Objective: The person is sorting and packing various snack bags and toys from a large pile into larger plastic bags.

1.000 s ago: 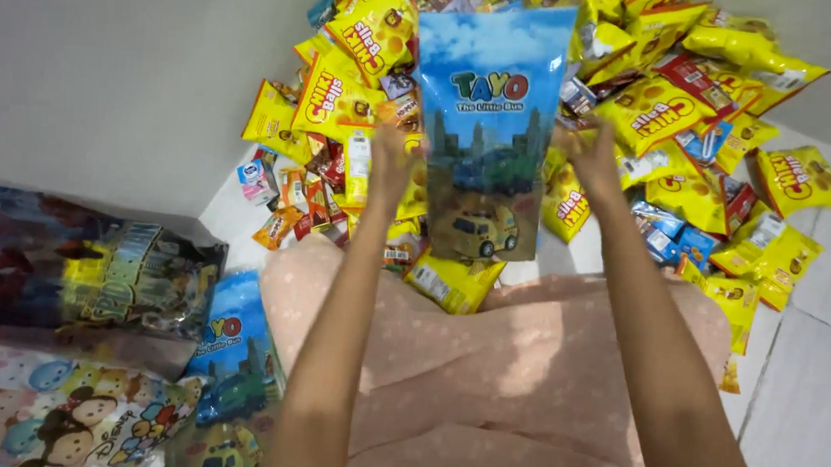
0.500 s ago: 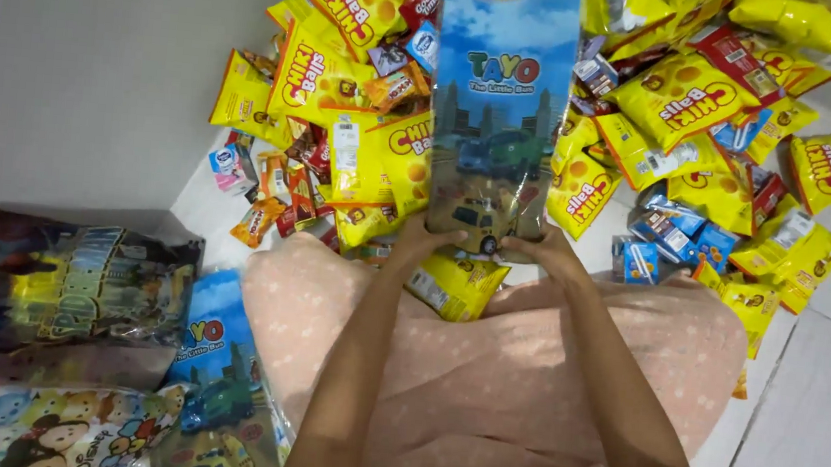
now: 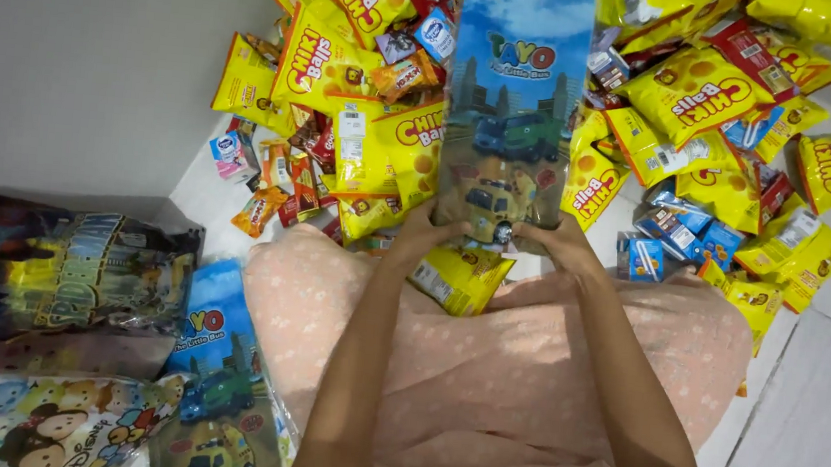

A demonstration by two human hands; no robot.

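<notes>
**Holding a tall printed bag upright by its bottom edge, both hands**

Holding is done at the lower end only: the left hand (image 3: 423, 232) and the right hand (image 3: 557, 244) are each closed on a bottom corner of the blue cartoon-bus bag (image 3: 515, 102), fingers wrapped round the edge, thumbs to the front. Both grips are shut on the bag; nothing else is held.

Position of the bag relative to the grip: it rises straight away from the hands, out over the pile of yellow snack packets (image 3: 693, 93) on the floor. Its long axis runs from the grip outward, roughly upright in the view, with a slight lean that cannot be judged exactly. The free top end lies farthest from the grip and is unsupported.

Neither hand is clearly nearer; the two are level, one at each side of the bag's short edge, close together.

Below the grip, toward the body, one yellow packet (image 3: 460, 279) rests on the lap, covered by a pink dotted garment (image 3: 482, 390). Out beyond the left grip, a stack of similar printed bags (image 3: 213, 366) lies on the floor. Small blue cartons (image 3: 646, 256) lie just beyond the right grip.
</notes>
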